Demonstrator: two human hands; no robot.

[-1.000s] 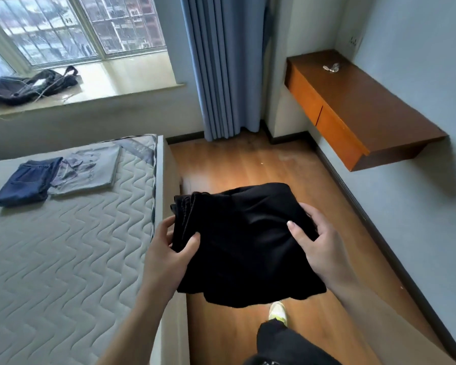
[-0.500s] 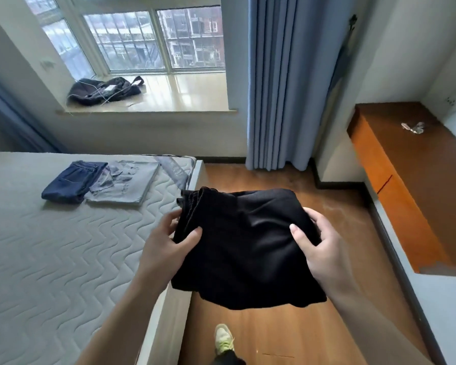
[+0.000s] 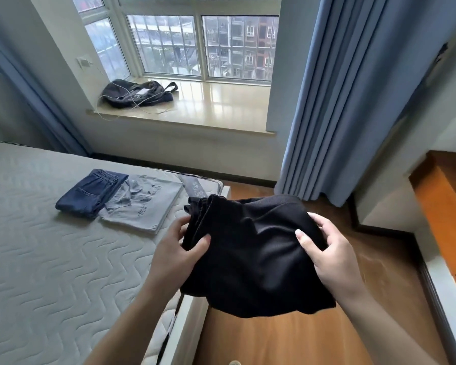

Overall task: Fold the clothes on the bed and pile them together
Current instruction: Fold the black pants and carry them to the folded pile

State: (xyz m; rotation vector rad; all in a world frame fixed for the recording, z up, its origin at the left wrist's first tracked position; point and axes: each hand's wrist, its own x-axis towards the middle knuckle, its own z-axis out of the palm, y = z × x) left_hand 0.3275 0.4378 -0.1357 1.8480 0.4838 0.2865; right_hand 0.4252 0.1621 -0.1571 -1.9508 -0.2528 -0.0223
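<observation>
At ten o'clock on the bed (image 3: 50,259), folded jeans (image 3: 91,193) and grey shirt (image 3: 145,206) wait; both hands, left hand (image 3: 175,256) and right hand (image 3: 332,256), pinch the folded black garment (image 3: 253,256), unstacked yet.

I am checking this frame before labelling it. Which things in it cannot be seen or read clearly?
Head view only:
- The underside of the black garment: hidden by its own folds; the fingers of the left hand and right hand go behind it.
- The print on the grey shirt: too small to read.
- The blue jeans: their right edge meets the shirt; overlap unclear.
- The wooden shelf: cut off by the right edge.
</observation>
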